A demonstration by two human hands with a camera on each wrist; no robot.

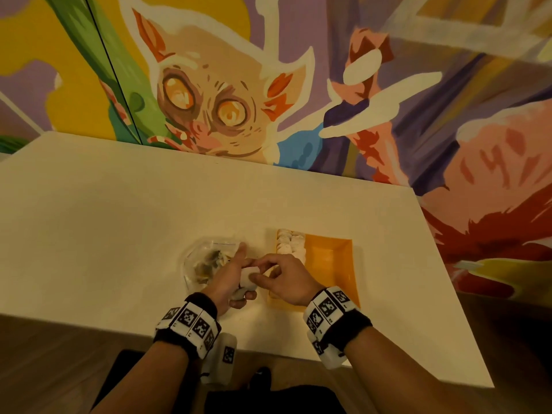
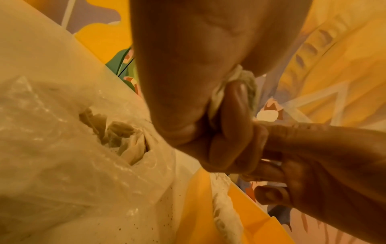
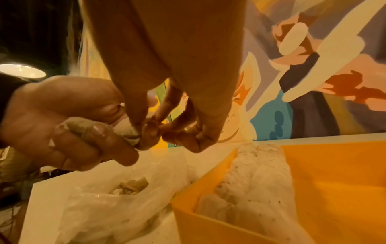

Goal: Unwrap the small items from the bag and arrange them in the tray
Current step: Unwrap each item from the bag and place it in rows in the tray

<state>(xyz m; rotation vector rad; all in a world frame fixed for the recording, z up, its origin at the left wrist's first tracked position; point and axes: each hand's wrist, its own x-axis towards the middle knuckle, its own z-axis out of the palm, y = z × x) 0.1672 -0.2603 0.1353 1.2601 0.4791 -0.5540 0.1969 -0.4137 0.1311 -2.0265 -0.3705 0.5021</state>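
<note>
The left hand (image 1: 230,279) is closed around a small wrapped item (image 1: 246,278), and the right hand (image 1: 286,277) pinches the white wrapper at the end of this item with thumb and fingertips, above the white table (image 1: 119,228) between bag and tray. The clear plastic bag (image 1: 203,261), with more wrapped pieces inside, lies just left of the hands. The orange tray (image 1: 334,264) stands at the right, with 2 rows of pale unwrapped items (image 1: 291,243) along its left side.

Your white table (image 1: 119,222) fills mid-frame | clear plastic bag (image 1: 203,261) lies at center | orange tray (image 1: 337,264) sits just right of it, white pieces (image 1: 288,243) along its left side.
</note>
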